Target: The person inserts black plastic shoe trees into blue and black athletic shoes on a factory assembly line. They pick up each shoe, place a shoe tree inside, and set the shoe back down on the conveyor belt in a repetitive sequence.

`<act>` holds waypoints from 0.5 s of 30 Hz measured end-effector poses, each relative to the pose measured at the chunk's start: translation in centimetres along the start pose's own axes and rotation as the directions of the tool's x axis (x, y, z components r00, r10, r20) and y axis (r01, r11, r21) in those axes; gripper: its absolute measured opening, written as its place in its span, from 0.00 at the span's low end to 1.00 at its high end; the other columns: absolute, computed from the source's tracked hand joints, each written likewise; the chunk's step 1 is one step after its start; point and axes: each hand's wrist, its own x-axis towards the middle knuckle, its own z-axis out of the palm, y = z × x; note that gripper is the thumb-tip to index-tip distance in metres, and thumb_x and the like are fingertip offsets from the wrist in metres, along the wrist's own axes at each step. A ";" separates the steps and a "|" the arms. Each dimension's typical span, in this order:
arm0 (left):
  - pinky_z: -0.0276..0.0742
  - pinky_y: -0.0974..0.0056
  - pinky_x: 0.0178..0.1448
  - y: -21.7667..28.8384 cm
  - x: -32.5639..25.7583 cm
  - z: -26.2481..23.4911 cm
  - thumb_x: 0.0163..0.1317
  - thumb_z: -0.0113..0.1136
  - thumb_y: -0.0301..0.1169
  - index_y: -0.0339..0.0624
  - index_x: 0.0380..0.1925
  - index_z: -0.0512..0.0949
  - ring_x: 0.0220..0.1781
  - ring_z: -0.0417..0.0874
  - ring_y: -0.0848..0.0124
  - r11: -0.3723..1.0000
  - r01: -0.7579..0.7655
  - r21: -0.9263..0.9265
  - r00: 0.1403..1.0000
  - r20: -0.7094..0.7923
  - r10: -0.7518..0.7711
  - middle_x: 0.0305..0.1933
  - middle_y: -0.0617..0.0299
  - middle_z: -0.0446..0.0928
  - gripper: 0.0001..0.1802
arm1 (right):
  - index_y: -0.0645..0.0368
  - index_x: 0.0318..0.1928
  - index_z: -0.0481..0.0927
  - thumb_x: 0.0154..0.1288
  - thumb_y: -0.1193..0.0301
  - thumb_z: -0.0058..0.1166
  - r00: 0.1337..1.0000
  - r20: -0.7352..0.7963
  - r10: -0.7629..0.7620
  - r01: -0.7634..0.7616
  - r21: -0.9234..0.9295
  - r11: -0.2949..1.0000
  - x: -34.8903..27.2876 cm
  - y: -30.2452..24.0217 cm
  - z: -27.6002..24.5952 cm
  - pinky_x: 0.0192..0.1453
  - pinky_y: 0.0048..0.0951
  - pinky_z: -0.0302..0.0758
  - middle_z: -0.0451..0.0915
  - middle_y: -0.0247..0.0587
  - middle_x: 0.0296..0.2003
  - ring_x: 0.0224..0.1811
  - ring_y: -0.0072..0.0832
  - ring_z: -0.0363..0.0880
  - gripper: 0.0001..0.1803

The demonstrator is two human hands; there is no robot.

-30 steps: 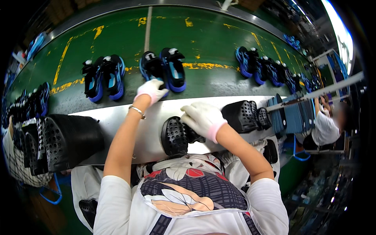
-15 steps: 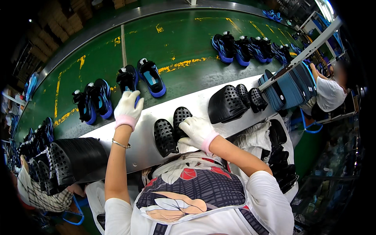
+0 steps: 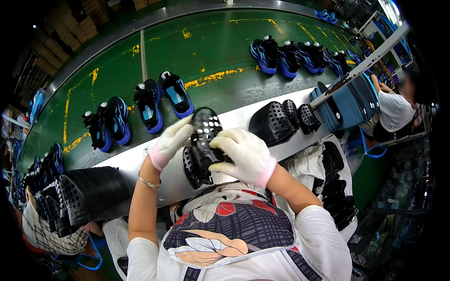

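A glossy black perforated plastic shoe tree [image 3: 205, 124] is raised and tilted over the metal ledge [image 3: 229, 117]. My right hand [image 3: 243, 154], in a white glove with a pink cuff, grips its right side with curled fingers and thumb. On the other side is my gloved left hand [image 3: 171, 143], its fingers stretched toward the shoe tree's left edge; whether they touch it I cannot tell. A second black shoe tree [image 3: 189, 164] lies on the ledge, partly covered by the held one. Just beyond stand two black-and-blue sneakers [image 3: 149, 105] on the green conveyor.
Nested black shoe trees [image 3: 269, 124] stand on the ledge at right, and a longer stack [image 3: 93, 189] at left. Blue insoles [image 3: 349, 105] stand behind a white post [image 3: 370, 61]. More sneakers [image 3: 286, 58] line the green belt [image 3: 211, 47]. A co-worker [image 3: 396, 110] sits at far right.
My right hand has lifted one shoe tree off the ledge and tilted it. My left hand has come back from the sneaker toward that shoe tree. The sneakers have shifted slightly left.
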 end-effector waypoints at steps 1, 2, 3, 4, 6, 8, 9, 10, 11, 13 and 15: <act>0.74 0.63 0.60 -2.4 0.5 -1.4 0.68 0.53 0.49 0.33 0.65 0.62 0.55 0.77 0.68 0.975 0.050 -0.215 0.992 0.121 -0.024 0.59 0.55 0.72 0.35 | 0.57 0.43 0.76 0.47 0.62 0.67 1.000 0.008 -0.008 0.008 0.005 1.000 0.6 -0.7 0.0 0.49 0.39 0.74 0.76 0.41 0.40 0.44 0.41 0.76 0.23; 0.71 0.62 0.64 1.1 -0.8 2.0 0.67 0.50 0.55 0.34 0.67 0.57 0.58 0.76 0.66 0.927 -0.092 -0.365 0.963 0.203 0.175 0.59 0.54 0.72 0.40 | 0.56 0.43 0.76 0.48 0.63 0.67 0.999 -0.017 -0.044 0.045 0.052 0.998 1.0 -0.9 -0.1 0.49 0.39 0.74 0.76 0.41 0.40 0.43 0.41 0.76 0.22; 0.71 0.62 0.64 1.5 -0.7 2.2 0.67 0.50 0.55 0.34 0.67 0.57 0.58 0.76 0.66 0.926 -0.085 -0.368 0.964 0.206 0.170 0.59 0.54 0.72 0.40 | 0.56 0.44 0.76 0.49 0.64 0.66 0.996 -0.042 -0.080 0.084 0.100 0.991 1.3 -0.9 -0.1 0.49 0.39 0.74 0.76 0.42 0.40 0.43 0.42 0.76 0.22; 0.69 0.61 0.65 1.7 -0.9 2.2 0.65 0.50 0.58 0.32 0.67 0.56 0.60 0.75 0.65 0.926 -0.083 -0.369 0.967 0.197 0.165 0.59 0.53 0.72 0.44 | 0.55 0.46 0.78 0.51 0.64 0.66 0.996 -0.042 -0.079 0.082 0.084 0.993 1.6 -0.8 -0.1 0.48 0.36 0.76 0.78 0.41 0.44 0.44 0.40 0.79 0.21; 0.69 0.61 0.66 1.4 -0.9 1.6 0.65 0.48 0.60 0.30 0.65 0.57 0.61 0.74 0.64 0.925 -0.133 -0.355 0.969 0.150 0.197 0.58 0.52 0.72 0.45 | 0.56 0.46 0.78 0.52 0.64 0.65 0.999 -0.030 0.012 -0.009 0.123 0.992 2.0 -0.6 0.5 0.48 0.36 0.76 0.78 0.42 0.44 0.44 0.41 0.79 0.21; 0.72 0.61 0.63 -0.4 -0.5 0.3 0.63 0.56 0.55 0.36 0.64 0.59 0.58 0.75 0.67 0.888 -0.185 -0.421 0.974 0.041 0.222 0.56 0.54 0.73 0.41 | 0.57 0.49 0.77 0.55 0.65 0.63 0.991 0.020 0.130 -0.132 0.163 0.978 2.7 -0.7 1.1 0.49 0.36 0.76 0.78 0.45 0.45 0.45 0.42 0.79 0.21; 0.73 0.62 0.62 -1.4 -0.2 -0.5 0.62 0.59 0.53 0.38 0.64 0.60 0.56 0.76 0.68 0.868 -0.215 -0.447 0.972 -0.009 0.237 0.54 0.55 0.73 0.40 | 0.57 0.49 0.76 0.55 0.62 0.63 0.984 0.054 0.170 -0.176 0.141 0.974 2.9 -0.7 1.3 0.49 0.36 0.76 0.78 0.46 0.45 0.46 0.41 0.79 0.22; 0.74 0.63 0.59 -1.3 -0.1 -0.3 0.61 0.64 0.48 0.40 0.63 0.61 0.54 0.77 0.69 0.876 -0.247 -0.415 0.969 -0.078 0.236 0.52 0.58 0.74 0.38 | 0.57 0.50 0.76 0.56 0.61 0.63 0.976 0.059 0.207 -0.213 0.110 0.971 3.0 -0.4 1.7 0.49 0.37 0.76 0.78 0.46 0.44 0.46 0.41 0.79 0.23; 0.75 0.64 0.58 -1.9 0.2 -0.5 0.62 0.63 0.44 0.39 0.62 0.63 0.52 0.77 0.70 0.886 -0.308 -0.346 0.951 -0.141 0.276 0.52 0.59 0.74 0.34 | 0.58 0.50 0.76 0.56 0.60 0.63 0.970 0.063 0.237 -0.241 0.076 0.967 3.2 -0.3 2.0 0.49 0.37 0.76 0.78 0.46 0.44 0.46 0.41 0.79 0.24; 0.75 0.65 0.55 -2.2 0.2 -0.4 0.63 0.63 0.39 0.39 0.60 0.66 0.49 0.77 0.72 0.920 -0.301 -0.252 0.932 -0.281 0.228 0.51 0.60 0.74 0.29 | 0.59 0.50 0.76 0.57 0.58 0.62 0.941 0.100 0.323 -0.325 0.001 0.946 3.6 0.1 2.6 0.46 0.38 0.76 0.79 0.46 0.41 0.42 0.42 0.80 0.24; 0.73 0.69 0.53 -1.8 0.0 0.0 0.65 0.60 0.29 0.43 0.52 0.69 0.45 0.75 0.77 0.922 -0.297 -0.247 0.901 -0.393 0.184 0.44 0.68 0.74 0.17 | 0.60 0.48 0.76 0.59 0.58 0.61 0.921 0.142 0.361 -0.366 0.004 0.931 4.0 0.8 3.5 0.44 0.38 0.76 0.79 0.47 0.39 0.40 0.43 0.80 0.23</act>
